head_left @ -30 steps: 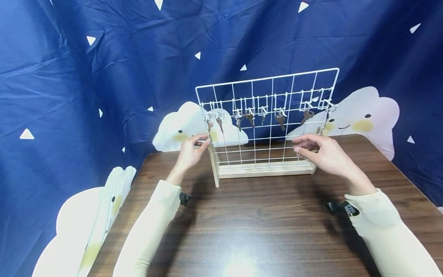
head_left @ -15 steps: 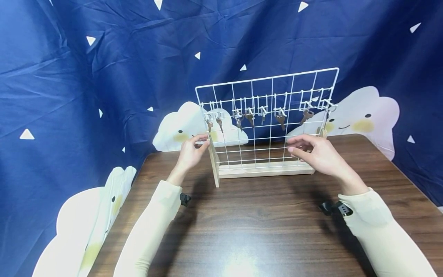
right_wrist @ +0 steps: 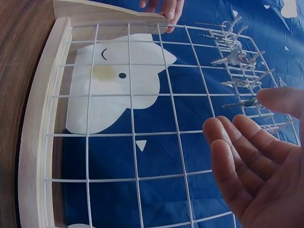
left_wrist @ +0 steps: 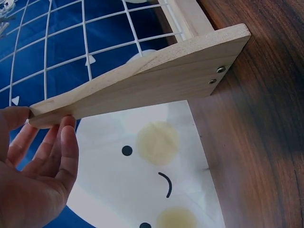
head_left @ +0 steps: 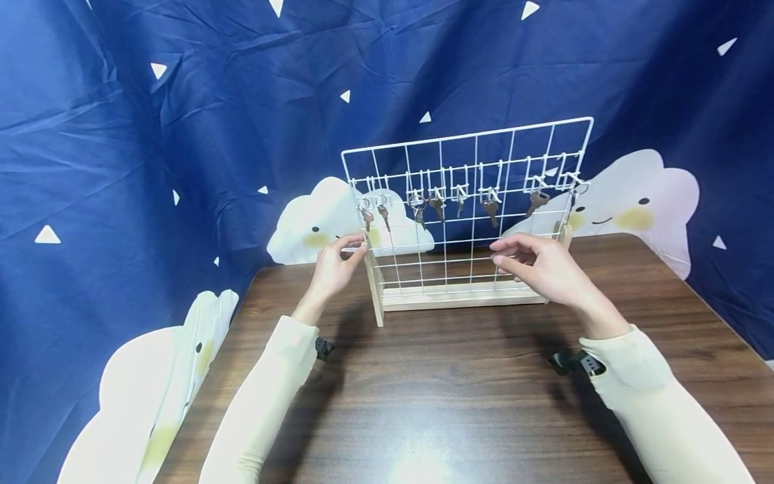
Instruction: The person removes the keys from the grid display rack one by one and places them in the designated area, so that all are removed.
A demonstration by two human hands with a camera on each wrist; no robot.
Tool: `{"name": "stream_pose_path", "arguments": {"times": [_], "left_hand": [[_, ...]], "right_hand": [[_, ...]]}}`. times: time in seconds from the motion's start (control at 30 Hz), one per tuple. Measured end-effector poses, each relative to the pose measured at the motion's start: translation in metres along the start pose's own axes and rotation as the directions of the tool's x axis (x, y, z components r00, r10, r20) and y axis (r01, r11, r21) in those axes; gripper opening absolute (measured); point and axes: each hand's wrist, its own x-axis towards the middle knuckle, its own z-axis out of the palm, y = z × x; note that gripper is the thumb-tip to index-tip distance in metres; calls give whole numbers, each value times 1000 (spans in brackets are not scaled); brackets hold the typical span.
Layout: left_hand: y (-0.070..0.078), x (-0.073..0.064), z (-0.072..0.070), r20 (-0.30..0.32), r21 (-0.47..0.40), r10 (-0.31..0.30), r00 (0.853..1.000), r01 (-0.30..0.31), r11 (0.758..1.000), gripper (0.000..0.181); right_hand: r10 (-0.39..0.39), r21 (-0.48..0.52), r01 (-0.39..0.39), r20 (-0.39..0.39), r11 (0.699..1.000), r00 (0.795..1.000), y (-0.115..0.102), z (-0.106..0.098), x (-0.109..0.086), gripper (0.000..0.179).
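A white wire grid rack stands upright on the table in a light wooden stand. Several keys, among them one brown key, hang on white hooks along its upper part. My left hand grips the tip of the stand's left wooden side piece, thumb on one edge and fingers on the other. In front of the grid's lower right part is my right hand, palm toward the wires. Its fingers are loosely bent, with nothing between them and the thumb, below the row of keys.
The dark wood-grain table spreads out in front of the rack. A wooden bar joins the stand's sides along the bottom. Behind hangs a blue curtain with white triangles and smiling cloud shapes.
My right hand has drifted left across the front of the grid, away from the right wooden side. The left hand keeps its place on the stand.
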Motion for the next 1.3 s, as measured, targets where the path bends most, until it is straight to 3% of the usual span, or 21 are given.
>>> {"name": "stream_pose_path", "arguments": {"times": [0.87, 1.3], "left_hand": [[0, 1, 1, -3, -25, -27, 1000, 27, 999, 29], [2, 0, 1, 3, -42, -41, 999, 41, 998, 28]], "right_hand": [[4, 24, -3, -6, 1000, 1000, -7, 15, 9, 24], [-9, 130, 6, 17, 991, 1000, -16, 26, 15, 23]]}}
